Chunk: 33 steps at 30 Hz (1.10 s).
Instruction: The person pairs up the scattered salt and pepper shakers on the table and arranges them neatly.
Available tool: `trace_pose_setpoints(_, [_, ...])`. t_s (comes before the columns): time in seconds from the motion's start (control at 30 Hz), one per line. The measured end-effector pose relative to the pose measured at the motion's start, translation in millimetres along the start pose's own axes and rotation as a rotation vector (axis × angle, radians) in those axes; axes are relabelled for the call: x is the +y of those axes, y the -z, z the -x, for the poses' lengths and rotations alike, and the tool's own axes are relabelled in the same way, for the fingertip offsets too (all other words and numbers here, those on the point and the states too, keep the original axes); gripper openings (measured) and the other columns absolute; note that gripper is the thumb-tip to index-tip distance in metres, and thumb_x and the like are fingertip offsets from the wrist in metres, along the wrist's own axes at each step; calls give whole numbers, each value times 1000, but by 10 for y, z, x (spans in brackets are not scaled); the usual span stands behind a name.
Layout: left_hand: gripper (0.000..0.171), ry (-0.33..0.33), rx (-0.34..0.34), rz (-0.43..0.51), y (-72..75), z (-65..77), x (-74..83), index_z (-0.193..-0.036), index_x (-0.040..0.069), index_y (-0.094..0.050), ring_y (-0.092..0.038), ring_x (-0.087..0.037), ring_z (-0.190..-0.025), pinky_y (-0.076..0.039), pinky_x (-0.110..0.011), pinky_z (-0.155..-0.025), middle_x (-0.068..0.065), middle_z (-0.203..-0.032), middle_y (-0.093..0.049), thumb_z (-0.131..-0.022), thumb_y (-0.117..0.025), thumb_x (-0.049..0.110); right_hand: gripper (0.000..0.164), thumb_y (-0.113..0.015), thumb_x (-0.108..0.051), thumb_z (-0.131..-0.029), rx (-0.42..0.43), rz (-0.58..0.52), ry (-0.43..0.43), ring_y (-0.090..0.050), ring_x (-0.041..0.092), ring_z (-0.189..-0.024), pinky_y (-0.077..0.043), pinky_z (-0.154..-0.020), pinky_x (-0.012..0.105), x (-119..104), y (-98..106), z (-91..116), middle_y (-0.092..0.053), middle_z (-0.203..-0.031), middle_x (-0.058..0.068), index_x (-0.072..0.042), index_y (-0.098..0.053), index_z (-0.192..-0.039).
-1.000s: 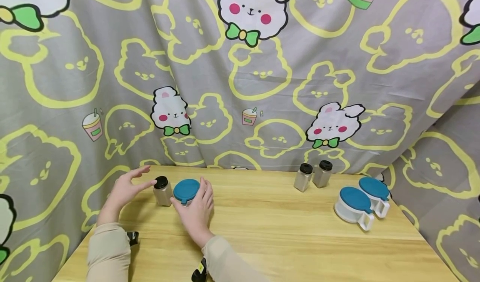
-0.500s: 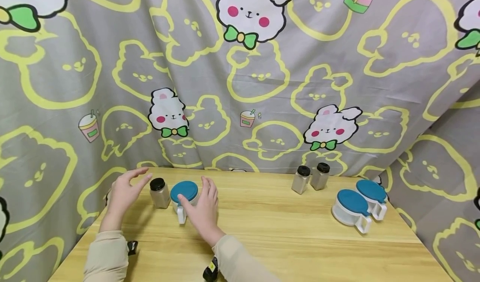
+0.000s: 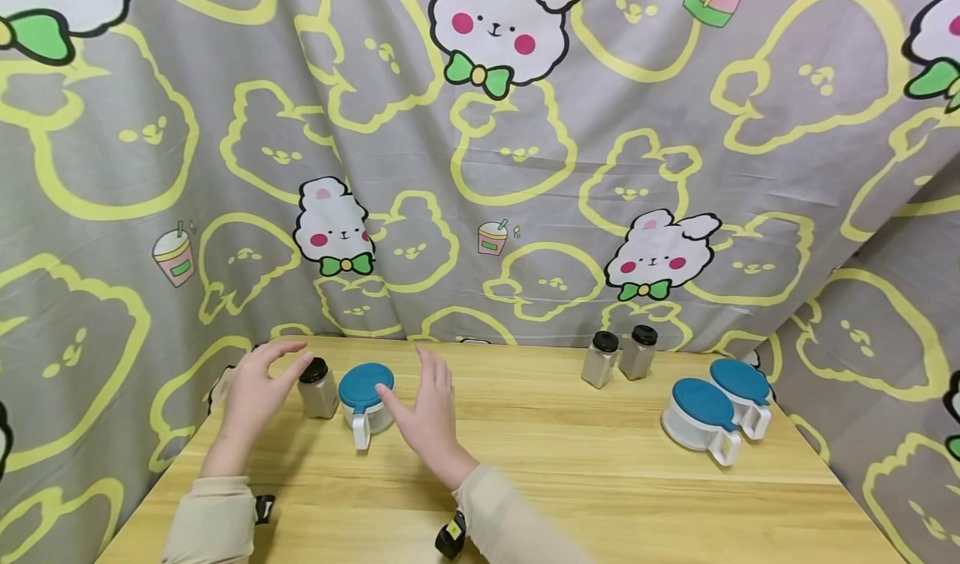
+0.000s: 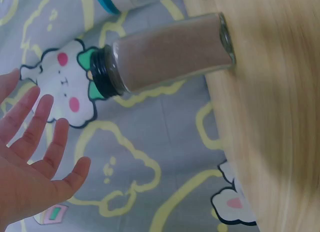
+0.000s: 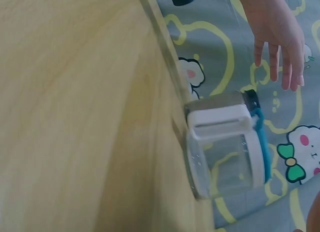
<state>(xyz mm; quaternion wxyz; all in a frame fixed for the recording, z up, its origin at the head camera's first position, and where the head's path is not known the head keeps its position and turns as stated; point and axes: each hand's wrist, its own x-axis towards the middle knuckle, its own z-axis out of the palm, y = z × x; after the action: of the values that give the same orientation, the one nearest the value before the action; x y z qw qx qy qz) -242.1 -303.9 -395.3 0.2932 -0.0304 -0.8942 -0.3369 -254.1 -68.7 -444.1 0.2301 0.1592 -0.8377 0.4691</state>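
Note:
A glass shaker jar (image 3: pixel 319 397) with a black lid stands upright on the left of the table; the left wrist view shows brown powder in this shaker jar (image 4: pixel 170 54). Just left of it is my left hand (image 3: pixel 255 393), thumb and fingers spread apart and holding nothing. To the shaker's right stands a clear seasoning pot (image 3: pixel 367 385) with a blue lid, its white handle (image 5: pixel 220 119) towards me. My right hand (image 3: pixel 431 422) hovers on the pot's right, fingers extended, its thumb tip overlapping the lid's edge in the head view.
Two more black-lidded shaker jars, a nearer one (image 3: pixel 601 362) and a farther one (image 3: pixel 639 354), stand at the back right. Beside them are two blue-lidded pots, a front one (image 3: pixel 701 418) and a rear one (image 3: pixel 741 385). A patterned curtain (image 3: pixel 525 172) hangs behind the wooden table (image 3: pixel 570 481).
My right hand has drawn back to the right from around the blue-lidded pot, uncovering its handle. My left hand stays beside the shaker jar, and both containers remain standing.

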Motion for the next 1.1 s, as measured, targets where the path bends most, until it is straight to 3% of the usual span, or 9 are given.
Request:
trace_pose_setpoints(0.2, [33, -65, 19, 10, -34, 24, 115, -113, 1, -69, -54, -41, -114, -37, -60, -98, -23, -118, -65, -92, -68, 25, 63, -66, -46, -89, 16, 58, 116, -49, 24, -126, -43, -102, 47, 22, 174, -44, -53, -135, 7, -12, -46, -139])
trace_pose_setpoints(0.4, [27, -127, 49, 7, -86, 33, 237, -109, 1, -71, -57, -40, -110, -41, -56, -95, -23, -111, -68, -88, -72, 17, 61, -66, -45, -90, -68, 71, 216, -50, 22, -127, -43, -106, 45, 106, 355, -67, -54, -136, 5, -12, -48, -138])
trace_pose_setpoints(0.77, [31, -97, -18, -8, -184, 81, 436, -115, 3, -69, -53, -44, -115, -36, -61, -98, -23, -118, -67, -91, -68, 23, 55, -65, -43, -91, -172, 144, 308, -51, 22, -127, -45, -105, 44, 259, 682, -84, -56, -134, 6, -13, -51, -135])
trace_pose_setpoints(0.93, [33, -96, -59, -6, -262, 106, 502, -116, 5, -70, -52, -43, -115, -37, -60, -96, -21, -119, -67, -92, -67, 28, 51, -65, -41, -91, -178, 171, 338, -54, 22, -126, -46, -104, 44, 331, 802, -85, -58, -133, 6, -13, -55, -132])
trace_pose_setpoints(1.1, [32, -120, -58, -8, -333, 118, 569, -114, 6, -70, -54, -39, -108, -40, -57, -93, -19, -116, -68, -91, -69, 28, 50, -67, -38, -90, -159, 176, 369, -56, 21, -123, -47, -103, 43, 401, 896, -67, -61, -129, 5, -13, -56, -131])
